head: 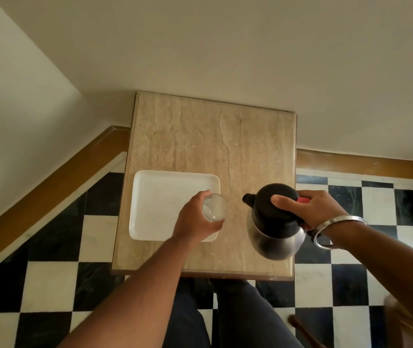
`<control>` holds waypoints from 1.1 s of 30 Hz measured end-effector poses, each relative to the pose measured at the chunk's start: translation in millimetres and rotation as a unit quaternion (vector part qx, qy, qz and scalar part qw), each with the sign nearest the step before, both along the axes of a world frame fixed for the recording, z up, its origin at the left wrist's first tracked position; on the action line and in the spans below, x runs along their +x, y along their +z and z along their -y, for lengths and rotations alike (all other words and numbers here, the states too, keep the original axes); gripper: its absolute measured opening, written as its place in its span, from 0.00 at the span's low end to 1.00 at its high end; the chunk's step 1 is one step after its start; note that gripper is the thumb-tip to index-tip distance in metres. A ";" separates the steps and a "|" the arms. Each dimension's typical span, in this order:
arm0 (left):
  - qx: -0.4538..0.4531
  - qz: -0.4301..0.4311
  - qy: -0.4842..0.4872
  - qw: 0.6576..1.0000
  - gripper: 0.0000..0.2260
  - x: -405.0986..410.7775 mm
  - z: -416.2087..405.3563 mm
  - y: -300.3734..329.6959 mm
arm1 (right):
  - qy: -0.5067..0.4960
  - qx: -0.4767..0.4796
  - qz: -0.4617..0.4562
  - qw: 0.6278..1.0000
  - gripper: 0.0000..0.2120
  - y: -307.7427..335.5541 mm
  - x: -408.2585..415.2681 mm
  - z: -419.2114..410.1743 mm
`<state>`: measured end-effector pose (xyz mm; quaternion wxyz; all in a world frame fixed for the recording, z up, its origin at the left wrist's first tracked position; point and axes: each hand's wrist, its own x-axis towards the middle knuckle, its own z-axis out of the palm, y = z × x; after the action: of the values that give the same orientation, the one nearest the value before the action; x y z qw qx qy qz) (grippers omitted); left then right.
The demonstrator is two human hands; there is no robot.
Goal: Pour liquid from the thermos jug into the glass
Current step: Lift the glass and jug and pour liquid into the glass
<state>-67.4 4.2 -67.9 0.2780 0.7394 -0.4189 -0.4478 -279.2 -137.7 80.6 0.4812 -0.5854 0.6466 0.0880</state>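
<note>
A clear glass [215, 206] stands upright at the right edge of a white square tray [160, 197]. My left hand [195, 222] is wrapped around the glass from the near side. To its right is the thermos jug [274, 222], steel-bodied with a black domed lid and a black spout pointing left toward the glass. My right hand [311, 209] grips the jug's handle, thumb lying on the lid, a red lever showing under the fingers. The jug looks upright; no liquid is seen flowing.
Both things are on a small beige marble table [213, 136] set against a cream wall. A black-and-white chequered floor [351, 285] surrounds it. My dark-trousered legs [225, 317] are at the near edge. A metal bangle [336, 231] circles my right wrist.
</note>
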 end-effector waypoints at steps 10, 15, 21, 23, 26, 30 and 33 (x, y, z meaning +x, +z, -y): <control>-0.081 -0.001 -0.016 0.997 0.33 1.5 5.8 115.7 | 0.134 -0.056 0.001 0.989 0.35 132.1 29.5 1.0; -0.116 0.012 -0.003 0.993 0.31 9.4 6.4 171.3 | 0.208 -0.130 -0.038 0.969 0.37 187.5 54.5 5.1; -0.174 0.019 0.030 0.984 0.31 16.7 15.0 226.9 | 0.293 -0.216 -0.080 0.928 0.35 252.2 86.3 16.5; -0.189 0.039 0.034 0.981 0.33 17.4 19.2 241.2 | 0.321 -0.238 -0.095 0.912 0.35 274.2 94.0 21.6; -0.210 0.065 0.048 0.974 0.35 17.2 27.2 264.1 | 0.362 -0.265 -0.118 0.886 0.35 309.3 104.3 29.1; -0.230 0.096 0.056 0.967 0.34 13.2 37.3 295.6 | 0.417 -0.304 -0.154 0.843 0.35 348.7 113.5 33.4; -0.249 0.122 0.068 0.958 0.34 10.7 42.3 318.5 | 0.447 -0.334 -0.174 0.811 0.37 376.2 118.4 32.5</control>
<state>-56.7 -38.0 250.5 0.4298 0.7224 -0.4970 -0.2153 -160.8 -170.2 456.8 0.0423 -0.9095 0.3758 0.1725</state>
